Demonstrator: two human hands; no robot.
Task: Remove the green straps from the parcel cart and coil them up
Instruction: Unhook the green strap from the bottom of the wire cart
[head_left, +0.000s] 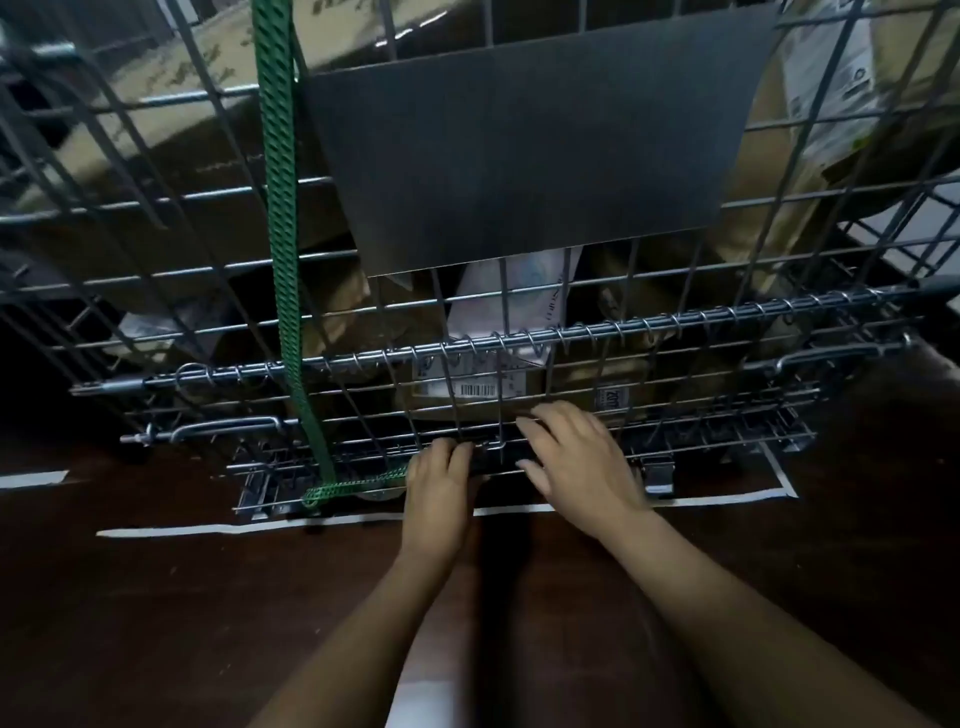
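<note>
A green webbing strap (283, 223) hangs down the front of the wire parcel cart (675, 332), bends at the cart's bottom edge and runs right along the lowest wires. My left hand (439, 483) is closed on the end of that horizontal run of strap, at the cart's base. My right hand (576, 457) lies just to the right with its fingers spread over the lower mesh, holding nothing that I can see. The strap's top leaves the frame at the upper edge.
A dark grey panel (524, 145) hangs on the cart front. Cardboard boxes (171, 119) and a white parcel (514, 291) fill the cage. The cart stands on a dark floor inside a white tape outline (249, 527). My legs are below the hands.
</note>
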